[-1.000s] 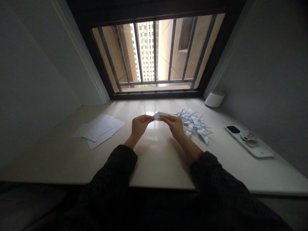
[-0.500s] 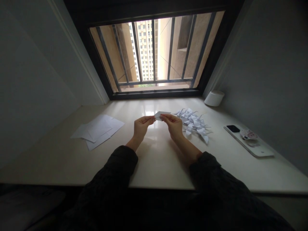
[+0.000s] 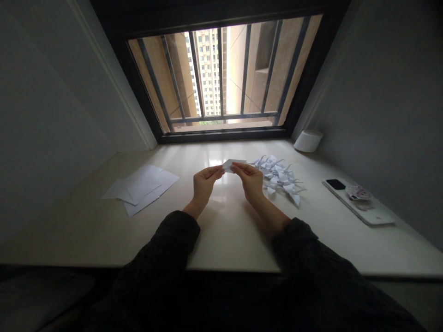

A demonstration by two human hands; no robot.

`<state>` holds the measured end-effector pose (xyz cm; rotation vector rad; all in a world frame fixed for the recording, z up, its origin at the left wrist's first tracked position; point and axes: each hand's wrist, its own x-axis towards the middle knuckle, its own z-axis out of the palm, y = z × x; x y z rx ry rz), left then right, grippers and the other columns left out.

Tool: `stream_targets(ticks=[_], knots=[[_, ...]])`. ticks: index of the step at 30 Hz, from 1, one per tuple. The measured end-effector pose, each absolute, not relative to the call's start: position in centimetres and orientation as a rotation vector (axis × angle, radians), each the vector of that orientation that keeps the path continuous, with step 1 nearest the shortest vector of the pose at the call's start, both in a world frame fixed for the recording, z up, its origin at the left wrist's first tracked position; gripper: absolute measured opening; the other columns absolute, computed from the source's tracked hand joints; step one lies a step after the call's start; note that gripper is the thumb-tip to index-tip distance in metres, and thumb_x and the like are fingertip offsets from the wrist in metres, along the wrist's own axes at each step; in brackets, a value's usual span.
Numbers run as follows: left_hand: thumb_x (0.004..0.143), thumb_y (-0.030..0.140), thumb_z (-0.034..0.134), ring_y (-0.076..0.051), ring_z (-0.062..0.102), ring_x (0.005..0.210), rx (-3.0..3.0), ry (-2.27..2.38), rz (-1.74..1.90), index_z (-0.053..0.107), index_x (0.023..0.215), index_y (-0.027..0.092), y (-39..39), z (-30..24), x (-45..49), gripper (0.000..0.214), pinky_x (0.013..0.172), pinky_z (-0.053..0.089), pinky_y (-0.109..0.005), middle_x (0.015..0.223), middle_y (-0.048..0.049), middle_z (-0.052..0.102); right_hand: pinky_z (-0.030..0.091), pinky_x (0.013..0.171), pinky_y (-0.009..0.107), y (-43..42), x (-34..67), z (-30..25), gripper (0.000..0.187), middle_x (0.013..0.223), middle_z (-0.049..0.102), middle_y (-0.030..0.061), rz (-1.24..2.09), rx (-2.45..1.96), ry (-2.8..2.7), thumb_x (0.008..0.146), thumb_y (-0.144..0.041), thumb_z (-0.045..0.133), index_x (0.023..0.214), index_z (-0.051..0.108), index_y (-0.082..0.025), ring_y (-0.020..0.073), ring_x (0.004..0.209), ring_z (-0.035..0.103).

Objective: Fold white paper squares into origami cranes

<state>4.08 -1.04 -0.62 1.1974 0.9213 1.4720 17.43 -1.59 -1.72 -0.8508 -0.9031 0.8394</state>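
Pinching small folded white paper (image 3: 232, 165) at both ends: your left hand (image 3: 206, 182) and right hand (image 3: 251, 180), fingertips pressed on it, raised above glossy cream countertop (image 3: 228, 235). Pile of white origami cranes (image 3: 278, 180) just beside right hand. Loose white paper sheets (image 3: 140, 189) well to left. White-cased phone (image 3: 358, 205) farther right.

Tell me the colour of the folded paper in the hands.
The folded paper is white, best seen in the head view.
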Motion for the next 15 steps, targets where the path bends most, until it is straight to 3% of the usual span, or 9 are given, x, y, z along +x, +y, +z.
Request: stream_targets(ticks=[15], knots=[[0.057, 0.030, 0.081, -0.018, 0.068, 0.080, 1.103, 0.903, 1.459, 0.074, 0.089, 0.017, -1.35, -0.61, 4.47, 0.035, 0.082, 0.052, -0.036, 0.089, -0.0069, 0.074, 0.055, 0.076, 0.038, -1.71, 17.38, -1.23, 0.027, 0.078, 0.074, 0.0040, 0.872, -0.868, -0.842, 0.057, -0.035, 0.080, 0.078, 0.074, -0.020, 0.0204, 0.074, 0.067]])
